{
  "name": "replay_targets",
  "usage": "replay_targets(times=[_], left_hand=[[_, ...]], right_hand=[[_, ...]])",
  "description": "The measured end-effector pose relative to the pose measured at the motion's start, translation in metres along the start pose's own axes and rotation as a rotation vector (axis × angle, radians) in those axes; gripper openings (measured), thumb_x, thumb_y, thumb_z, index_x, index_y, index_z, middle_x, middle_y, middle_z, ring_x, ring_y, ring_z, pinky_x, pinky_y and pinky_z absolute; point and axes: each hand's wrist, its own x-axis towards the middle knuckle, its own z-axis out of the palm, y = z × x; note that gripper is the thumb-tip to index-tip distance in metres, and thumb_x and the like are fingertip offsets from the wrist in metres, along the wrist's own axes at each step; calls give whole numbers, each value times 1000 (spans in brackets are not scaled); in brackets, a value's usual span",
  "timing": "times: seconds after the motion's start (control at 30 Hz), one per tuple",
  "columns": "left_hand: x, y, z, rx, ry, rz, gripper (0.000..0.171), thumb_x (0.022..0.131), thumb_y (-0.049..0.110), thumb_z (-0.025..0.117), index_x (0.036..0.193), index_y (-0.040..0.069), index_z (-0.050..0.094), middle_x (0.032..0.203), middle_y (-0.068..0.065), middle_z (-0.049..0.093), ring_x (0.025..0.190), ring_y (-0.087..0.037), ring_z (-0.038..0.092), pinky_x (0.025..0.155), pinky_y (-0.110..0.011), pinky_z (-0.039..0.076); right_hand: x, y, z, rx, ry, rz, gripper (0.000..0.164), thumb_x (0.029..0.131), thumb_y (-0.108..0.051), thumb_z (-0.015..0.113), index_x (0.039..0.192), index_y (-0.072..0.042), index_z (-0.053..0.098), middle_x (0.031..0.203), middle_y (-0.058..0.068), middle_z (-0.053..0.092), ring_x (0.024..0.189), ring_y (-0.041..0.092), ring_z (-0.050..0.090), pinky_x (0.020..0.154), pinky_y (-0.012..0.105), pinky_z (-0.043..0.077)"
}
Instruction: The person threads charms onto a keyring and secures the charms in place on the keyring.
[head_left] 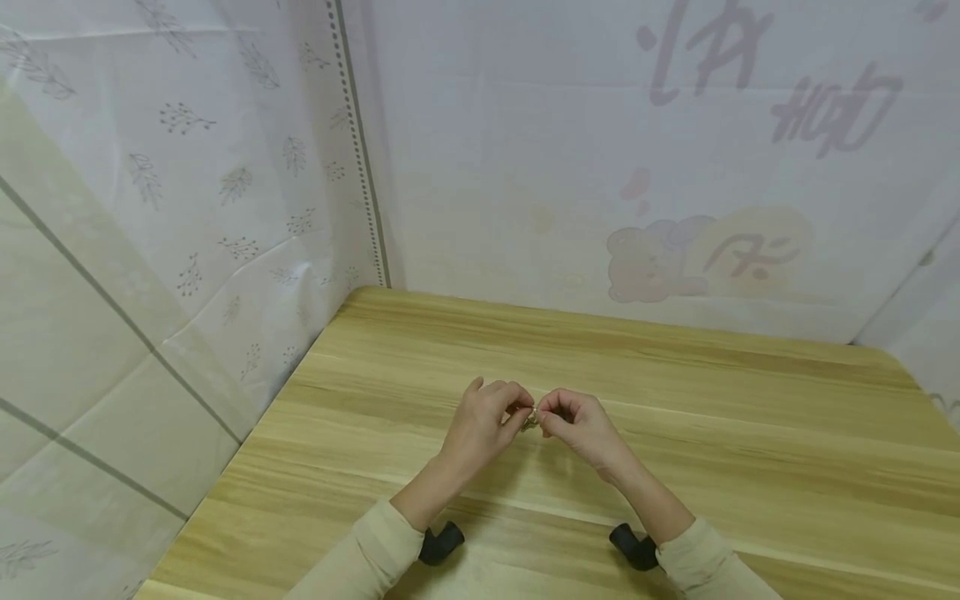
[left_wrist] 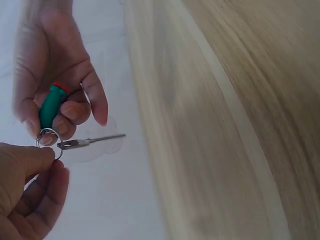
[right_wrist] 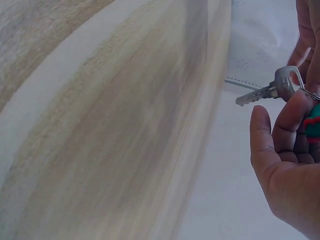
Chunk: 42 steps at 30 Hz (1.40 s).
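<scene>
Close together over the table, both hands meet at a small key ring. My left hand pinches the metal ring between thumb and fingertips. A silver key hangs on the ring, its toothed blade pointing away from the hands. My right hand holds a small green keychain piece with a red end, its fingers curled round it; the piece's other end meets the ring. In the head view, the fingers hide most of these small things.
A wood-grain table lies beneath the hands. Patterned white curtains stand along its back and left sides. Black curved pieces show by both forearms, below the cream sleeves.
</scene>
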Motion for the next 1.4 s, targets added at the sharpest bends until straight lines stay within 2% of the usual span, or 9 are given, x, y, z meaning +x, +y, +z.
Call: replay_targets(times=[0.17, 0.37, 0.53, 0.7, 0.83, 0.93, 1.13, 1.27, 1.4], left_hand=[[-1, 1, -2, 8, -4, -23, 10, 78, 7, 75, 78, 12, 67, 71, 3, 68, 63, -6, 62, 90, -59, 45], [-2, 0, -2, -97, -46, -164, 6, 80, 6, 73, 78, 11, 69, 70, 2, 69, 57, -5, 60, 59, -21, 51], [-2, 0, -1, -153, -42, -219, 6, 81, 7, 72, 77, 11, 69, 70, 0, 70, 57, -6, 61, 51, -13, 45], [-2, -1, 0, -68, -28, -113, 8, 80, 6, 73, 80, 12, 67, 73, 2, 69, 63, -7, 63, 71, -33, 55], [-1, -1, 1, 75, 36, 54, 14, 77, 6, 76, 83, 14, 67, 76, 2, 69, 69, -10, 64, 89, -55, 47], [-1, 0, 0, 92, 65, 86, 14, 75, 5, 78, 80, 13, 67, 74, 2, 68, 67, -9, 64, 90, -57, 46], [-1, 1, -2, -8, 32, -29, 11, 76, 4, 76, 76, 12, 69, 71, 2, 70, 63, -6, 64, 89, -56, 47], [-1, 0, -2, -66, 21, -92, 10, 77, 4, 75, 75, 11, 69, 70, 2, 70, 61, -7, 62, 70, -31, 55], [-1, 0, -2, -143, 5, -159, 9, 78, 4, 74, 76, 10, 69, 70, 2, 70, 59, -7, 62, 54, -15, 47]], right_hand=[[0, 0, -1, 2, -1, -6, 17, 92, -10, 58, 96, 6, 59, 80, 8, 57, 72, 18, 54, 60, 24, 41], [-2, 1, -2, 9, -7, -23, 19, 92, -12, 60, 98, 6, 59, 81, 5, 58, 72, 15, 54, 64, 25, 45], [-1, 2, -2, 15, -2, -24, 17, 92, -10, 60, 97, 6, 59, 82, 10, 58, 72, 15, 54, 63, 24, 45], [0, 2, -1, -11, 12, -24, 15, 92, -9, 59, 95, 5, 59, 82, 12, 58, 72, 19, 54, 63, 25, 44], [1, 1, 0, -24, 9, -26, 13, 92, -9, 58, 94, 4, 60, 83, 11, 58, 73, 21, 55, 63, 25, 45], [1, 1, 0, -31, 10, -34, 13, 92, -9, 58, 94, 4, 60, 84, 10, 58, 73, 21, 55, 62, 25, 45], [0, 1, -1, -36, 16, -45, 14, 92, -10, 60, 95, 3, 61, 82, 9, 58, 71, 19, 55, 61, 24, 44], [0, 1, -1, -24, 15, -49, 15, 91, -11, 61, 95, 4, 61, 83, 13, 59, 71, 13, 54, 62, 24, 45], [-1, 1, -1, -19, 16, -51, 16, 90, -11, 62, 96, 4, 61, 84, 17, 59, 70, 9, 54, 62, 24, 46]])
